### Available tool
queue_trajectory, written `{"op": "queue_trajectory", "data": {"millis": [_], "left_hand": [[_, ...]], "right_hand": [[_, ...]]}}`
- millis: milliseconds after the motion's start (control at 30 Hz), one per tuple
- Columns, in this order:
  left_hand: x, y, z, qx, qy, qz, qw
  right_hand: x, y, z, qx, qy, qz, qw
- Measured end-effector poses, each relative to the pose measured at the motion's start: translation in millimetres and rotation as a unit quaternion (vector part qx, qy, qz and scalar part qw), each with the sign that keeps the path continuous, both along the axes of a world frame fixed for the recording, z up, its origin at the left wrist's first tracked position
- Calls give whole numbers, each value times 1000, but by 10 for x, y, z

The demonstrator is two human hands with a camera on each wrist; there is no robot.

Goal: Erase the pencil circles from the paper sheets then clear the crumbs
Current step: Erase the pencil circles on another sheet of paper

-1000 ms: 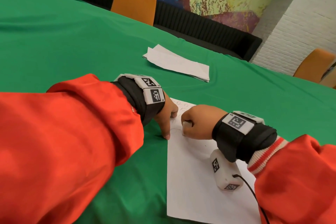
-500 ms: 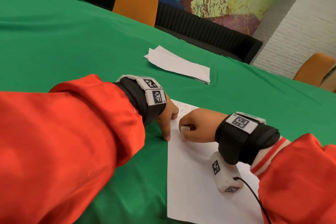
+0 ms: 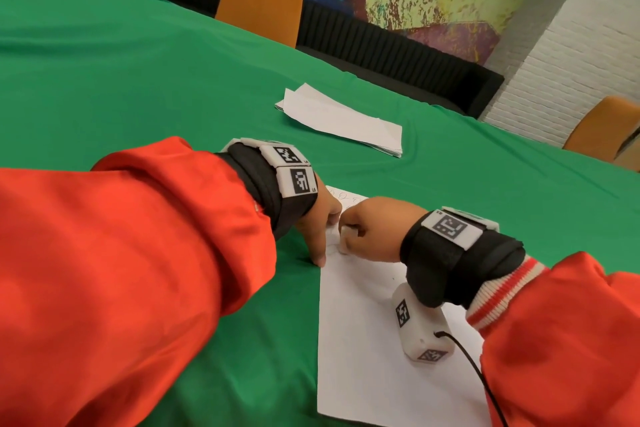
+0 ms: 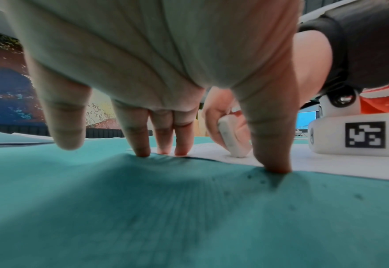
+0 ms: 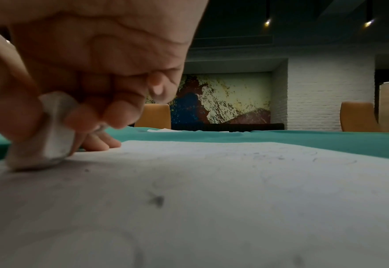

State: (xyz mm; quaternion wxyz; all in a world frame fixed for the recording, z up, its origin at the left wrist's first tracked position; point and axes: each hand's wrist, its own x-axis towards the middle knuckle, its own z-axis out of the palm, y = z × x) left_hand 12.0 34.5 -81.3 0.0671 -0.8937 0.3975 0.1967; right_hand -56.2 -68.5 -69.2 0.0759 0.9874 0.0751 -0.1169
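Note:
A white paper sheet (image 3: 363, 340) lies on the green tablecloth (image 3: 138, 62), with faint pencil circles (image 3: 343, 197) near its far end. My right hand (image 3: 374, 230) pinches a white eraser (image 3: 348, 236) and presses its tip onto the sheet near the left edge; the eraser (image 5: 48, 137) also shows in the right wrist view, and the eraser (image 4: 233, 139) in the left wrist view. My left hand (image 3: 320, 225) stands on straight fingertips (image 4: 276, 163) at the sheet's left edge, pinning it. Dark crumbs (image 5: 157, 200) speckle the paper.
A stack of white sheets (image 3: 341, 121) lies farther back on the table. Orange chairs (image 3: 259, 0) stand along the far edge, another orange chair (image 3: 602, 128) at the right. A black cable (image 3: 478, 371) trails from the right wrist camera over the sheet.
My right hand with the eraser has slid a little toward the sheet's left edge, closer to my left thumb. The left hand has stayed in place.

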Motion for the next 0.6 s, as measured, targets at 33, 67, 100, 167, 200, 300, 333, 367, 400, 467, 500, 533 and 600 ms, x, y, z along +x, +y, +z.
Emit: {"op": "queue_trajectory", "data": {"millis": [33,67,100,167,200,300,333,367,400,467,500,533,600], "left_hand": [[-2,1,3,-1,0,1,1000],[-4,1,5,-2,1,3,1000],[-9,2,10,-5,3,6,1000],[-13,-1,8,-9,10,19,1000],[-13,-1,5,-10,16,27,999],[-30,20,0,-3,-3,31,1000],[-29,23,-9,6,-23,26,999],[-24,22,-19,17,-39,21,999],[-18,16,-28,31,-47,18,998],[7,4,-53,54,-38,17,998],[19,3,-65,57,-27,21,998],[30,5,-73,57,-17,26,998],[36,13,-84,50,-4,28,998]], "right_hand": [[-3,-6,-2,8,3,1,1000],[-3,-15,-8,17,13,0,1000],[-6,-23,-10,25,24,-3,999],[0,-41,-9,35,36,-13,999],[7,-48,-6,40,39,-19,998],[28,-60,-5,46,46,-33,997],[36,-63,-5,47,48,-36,997],[40,-62,-4,48,49,-36,997],[40,-54,1,48,50,-33,997],[43,-38,10,49,53,-29,997],[47,-30,18,50,58,-30,997],[61,-24,24,49,60,-32,996],[121,-31,28,28,52,-31,998]]}}
